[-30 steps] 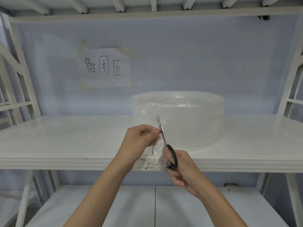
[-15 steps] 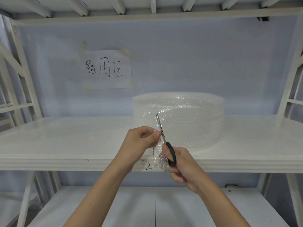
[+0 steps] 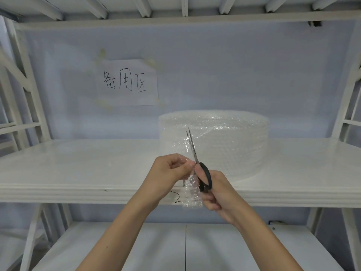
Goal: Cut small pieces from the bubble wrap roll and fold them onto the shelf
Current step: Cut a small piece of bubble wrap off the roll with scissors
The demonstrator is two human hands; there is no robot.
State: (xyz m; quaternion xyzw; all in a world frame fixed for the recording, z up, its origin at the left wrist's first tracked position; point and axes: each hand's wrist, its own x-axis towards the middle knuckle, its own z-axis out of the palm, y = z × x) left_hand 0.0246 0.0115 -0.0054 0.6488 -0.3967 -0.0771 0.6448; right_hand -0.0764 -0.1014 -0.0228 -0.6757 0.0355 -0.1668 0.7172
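Observation:
A wide clear bubble wrap roll [image 3: 230, 141] stands on the white shelf [image 3: 78, 169], right of centre. A loose sheet of bubble wrap [image 3: 190, 190] runs from the roll toward me and hangs over the shelf's front edge. My left hand [image 3: 170, 175] pinches this sheet at its left side. My right hand [image 3: 214, 190] grips black-handled scissors [image 3: 197, 163], whose blades point up and lie nearly together in the sheet, just right of my left fingers.
A paper sign [image 3: 127, 83] with handwritten characters is taped to the pale back wall. White frame posts [image 3: 25, 90] rise at both ends of the shelf. A lower shelf [image 3: 136, 247] lies beneath, and an upper shelf's beams [image 3: 183, 8] run overhead.
The scissor blades have closed a little and moved slightly further up the sheet. Both hands stay at the same place by the shelf's front edge.

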